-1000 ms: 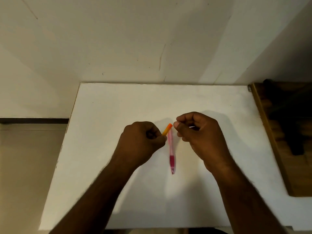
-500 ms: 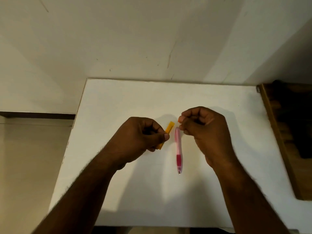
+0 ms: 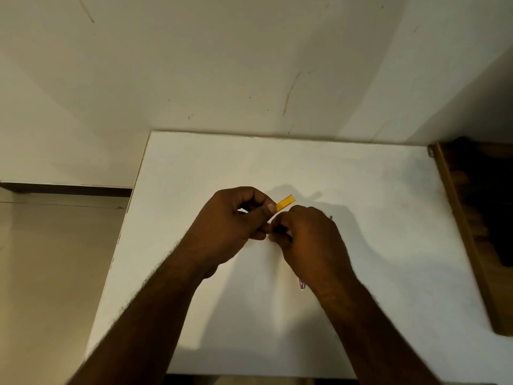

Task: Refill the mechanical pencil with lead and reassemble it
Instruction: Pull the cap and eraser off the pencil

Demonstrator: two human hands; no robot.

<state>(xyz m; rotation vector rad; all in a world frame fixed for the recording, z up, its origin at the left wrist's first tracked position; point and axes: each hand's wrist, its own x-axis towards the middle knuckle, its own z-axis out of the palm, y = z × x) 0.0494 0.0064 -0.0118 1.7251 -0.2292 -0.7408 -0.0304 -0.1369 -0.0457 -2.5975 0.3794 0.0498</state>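
Note:
My left hand is closed on a flat orange lead case, whose upper end sticks out past the thumb toward the far right. My right hand is curled, its fingertips pressed against the left hand at the case's hidden lower end. The pink mechanical pencil lies on the white table under my right hand and wrist, with only its tip showing. A small grey tip pokes out behind my right hand; I cannot tell what it is.
The table's back edge meets a white wall. A wooden unit with dark contents runs along the table's right side. Beyond the table's left edge is the floor.
My right hand has moved left and down to meet the left hand at the lead case, and it now covers the pencil. The camera has tilted upward.

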